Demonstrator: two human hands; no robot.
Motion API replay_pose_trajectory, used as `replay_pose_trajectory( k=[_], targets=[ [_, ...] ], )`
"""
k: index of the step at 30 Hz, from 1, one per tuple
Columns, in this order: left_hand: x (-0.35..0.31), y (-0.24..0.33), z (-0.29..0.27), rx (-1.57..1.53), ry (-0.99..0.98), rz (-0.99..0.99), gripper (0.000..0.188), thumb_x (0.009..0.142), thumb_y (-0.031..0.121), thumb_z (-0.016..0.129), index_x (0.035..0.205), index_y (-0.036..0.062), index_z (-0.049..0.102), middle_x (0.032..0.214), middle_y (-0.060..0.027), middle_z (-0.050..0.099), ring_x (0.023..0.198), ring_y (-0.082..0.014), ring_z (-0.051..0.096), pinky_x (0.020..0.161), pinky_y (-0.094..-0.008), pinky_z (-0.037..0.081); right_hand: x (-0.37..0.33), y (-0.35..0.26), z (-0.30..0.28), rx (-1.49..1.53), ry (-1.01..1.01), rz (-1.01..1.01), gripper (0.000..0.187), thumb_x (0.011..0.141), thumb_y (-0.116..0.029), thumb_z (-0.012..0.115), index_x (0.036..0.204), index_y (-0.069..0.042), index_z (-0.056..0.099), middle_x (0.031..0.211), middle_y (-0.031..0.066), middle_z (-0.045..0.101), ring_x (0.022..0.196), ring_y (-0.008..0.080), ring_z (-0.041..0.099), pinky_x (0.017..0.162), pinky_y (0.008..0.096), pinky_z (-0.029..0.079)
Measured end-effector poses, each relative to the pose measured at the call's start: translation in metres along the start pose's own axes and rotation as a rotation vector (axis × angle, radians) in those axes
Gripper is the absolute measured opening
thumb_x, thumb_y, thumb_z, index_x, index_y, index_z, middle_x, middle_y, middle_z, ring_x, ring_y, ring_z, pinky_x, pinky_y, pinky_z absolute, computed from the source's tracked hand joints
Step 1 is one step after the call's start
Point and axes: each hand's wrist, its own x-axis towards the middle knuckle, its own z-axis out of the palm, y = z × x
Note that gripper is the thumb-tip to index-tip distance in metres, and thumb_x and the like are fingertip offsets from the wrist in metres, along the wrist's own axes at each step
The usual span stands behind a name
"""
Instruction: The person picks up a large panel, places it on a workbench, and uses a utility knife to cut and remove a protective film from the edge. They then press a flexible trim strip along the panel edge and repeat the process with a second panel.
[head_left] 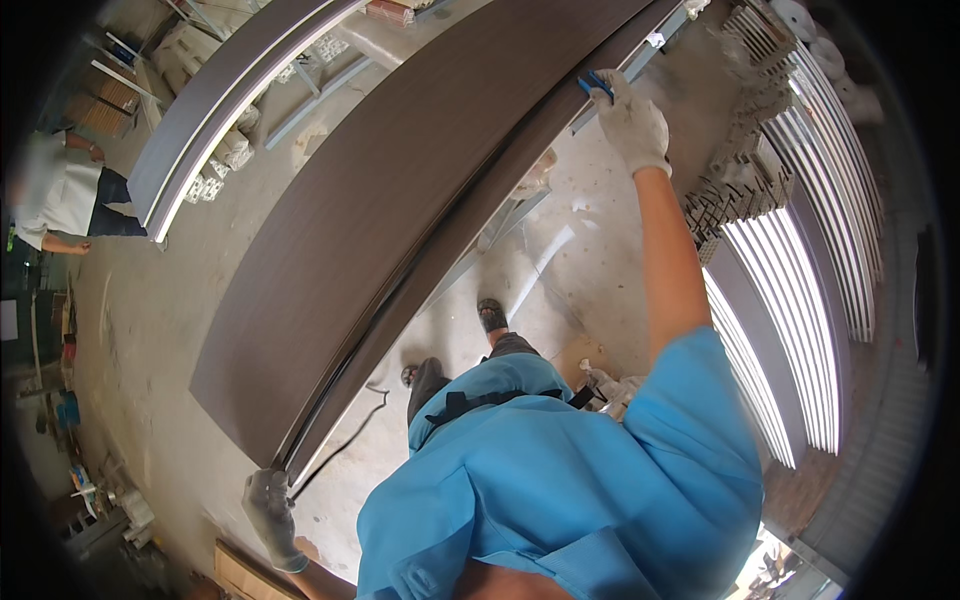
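You stand at a long brown panel, gloved hands at its near end and far along its edge, the work apparently partway.

The panel [400,180] stretches diagonally before you, from lower left to upper right. Your right hand [632,120] grasps a small blue tool [597,84] against its edge. Your left hand [268,505] touches the near end; whether it is clenched on anything you cannot tell. A dark seam [415,272] runs along the edge between your hands, though whether it is filled is unclear. A thin black strip [340,450] trails loose beside your left hand, over the concrete floor [160,350], so that end seems left to finish; nothing visible confirms any stretch is done.
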Motion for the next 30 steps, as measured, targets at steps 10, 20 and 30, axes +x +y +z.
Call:
replay_pose_trajectory(
  k=[10, 20, 30],
  targets=[
    [0.019, -0.011, 0.019, -0.159, 0.084, 0.412, 0.017, 0.079, 0.004, 0.079, 0.085, -0.0001, 0.064, 0.131, -0.0248, 0.054, 0.092, -0.0212, 0.066, 0.062, -0.0239, 0.05, -0.027, -0.047, 0.017, -0.151, 0.1, 0.045, 0.035, 0.097, -0.041, 0.054, 0.126, -0.026, 0.064, 0.107, 0.0132, 0.073, 0.102, 0.0358, 0.069, 0.088, 0.0473, 0.053],
    [0.009, -0.016, 0.01, -0.237, -0.022, 0.294, 0.024, 0.066, -0.004, 0.084, 0.085, -0.0012, 0.071, 0.142, -0.0284, 0.049, 0.088, -0.0235, 0.071, 0.064, -0.0294, 0.058, -0.145, -0.102, 0.001, 0.027, -0.028, 0.049, 0.036, 0.096, -0.042, 0.061, 0.126, -0.022, 0.066, 0.115, 0.0101, 0.072, 0.107, 0.0332, 0.068, 0.092, 0.044, 0.052],
    [0.017, -0.016, -0.005, -0.011, 0.208, 0.867, 0.02, 0.069, -0.007, 0.076, 0.082, 0.0033, 0.064, 0.097, -0.0124, 0.064, 0.077, -0.0287, 0.065, 0.066, -0.0378, 0.054, -0.239, -0.146, 0.006, 0.942, -0.179, 0.322, 0.036, 0.092, -0.041, 0.074, 0.102, -0.007, 0.069, 0.071, -0.0006, 0.063, 0.048, 0.0034, 0.047, 0.042, 0.0209, 0.034]
  ],
)
